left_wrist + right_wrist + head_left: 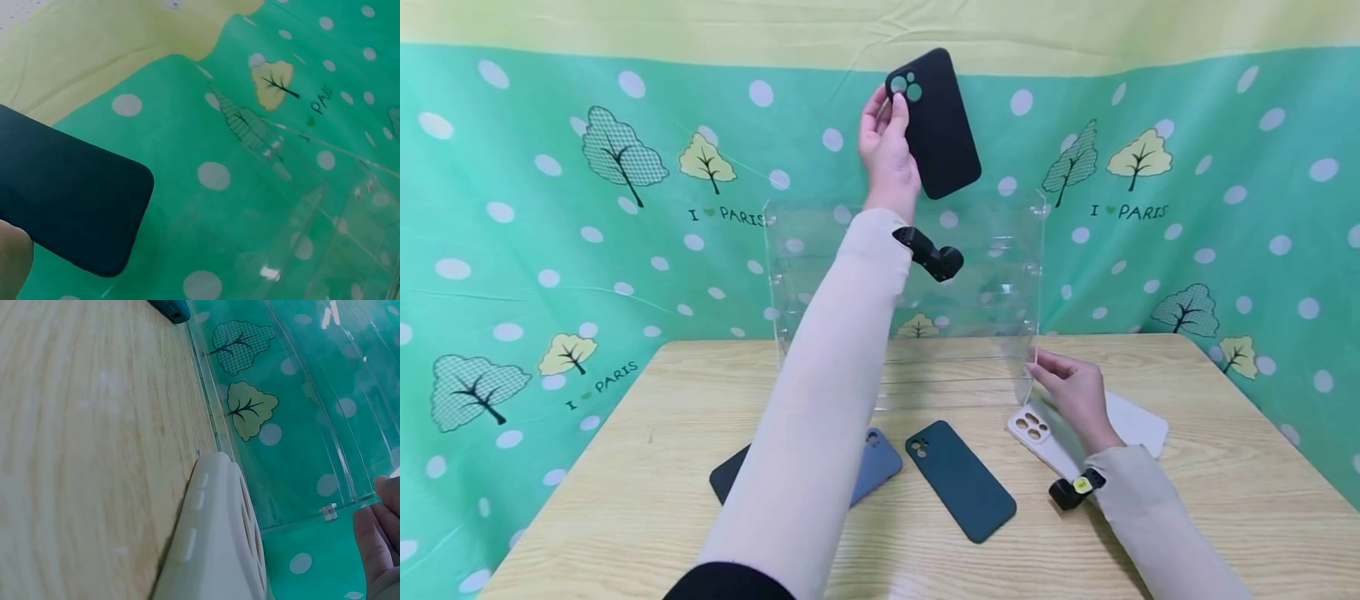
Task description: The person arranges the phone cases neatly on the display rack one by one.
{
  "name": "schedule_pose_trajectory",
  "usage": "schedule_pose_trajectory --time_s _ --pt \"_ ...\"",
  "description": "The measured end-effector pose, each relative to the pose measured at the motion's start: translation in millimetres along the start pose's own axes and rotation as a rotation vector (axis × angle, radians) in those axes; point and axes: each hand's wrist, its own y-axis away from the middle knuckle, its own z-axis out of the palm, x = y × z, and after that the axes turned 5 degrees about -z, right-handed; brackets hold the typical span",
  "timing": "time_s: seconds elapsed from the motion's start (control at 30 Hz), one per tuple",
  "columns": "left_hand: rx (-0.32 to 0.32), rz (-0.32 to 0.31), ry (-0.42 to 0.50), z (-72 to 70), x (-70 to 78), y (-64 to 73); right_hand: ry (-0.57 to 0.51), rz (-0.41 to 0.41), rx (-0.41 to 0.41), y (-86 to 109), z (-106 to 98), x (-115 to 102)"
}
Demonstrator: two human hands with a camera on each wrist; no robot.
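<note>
A black phone case (940, 133) is held up by my left hand (891, 154), which pinches it beside the camera holes, thumb on its back. In the left wrist view the lower end of this black case (69, 194) shows at the left. Below it stands a clear acrylic display rack (955, 358) with several tiers, partly hidden by my left arm. My right hand (1075, 396) grips the rack's right side edge low down, thumb and fingers on either side of the panel. A white phone case (215, 531) lies under that hand.
On the wooden table (625, 467) lie a dark green case (961, 482), a blue-grey case (876, 467) and a black case (728, 475), the last two partly behind my left sleeve. A white flat piece (1138, 425) lies at the right. A patterned green curtain (550, 333) hangs behind.
</note>
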Motion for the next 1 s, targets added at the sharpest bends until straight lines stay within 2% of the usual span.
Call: schedule_pose_trajectory --time_s 0.13,0.23,0.33,0.4,0.5,0.63,0.87,1.0 --pt "-0.029 -0.041 -0.066 -4.1 -4.5 2.9 0.0 -0.01 0.005 0.2 2 0" --pt "-0.015 -0.062 -0.153 -6.2 -8.4 5.2 0.005 -0.009 0.005 0.4 2 0" --pt "0.028 -0.073 -0.251 -7.4 -12.1 7.2 0.007 -0.011 0.007 0.4 1 0" --pt "0.079 -0.096 -0.309 -7.9 -13.8 8.0 0.003 -0.011 0.007 0.4 1 0" --pt "0.144 -0.128 -0.36 -9.4 -15.7 8.3 0.001 -0.014 0.006 0.5 1 0" --pt "0.186 -0.143 -0.423 -11.9 -17.3 9.2 0.007 -0.017 0.006 1.3 1 1" --pt "0.206 -0.195 -0.76 -8.6 -16.2 14.1 0.008 -0.018 0.006 1.5 0 1" --pt "0.22 -0.199 -0.886 -6.3 -15.3 18.0 0.019 -0.027 0.009 1.4 0 1"
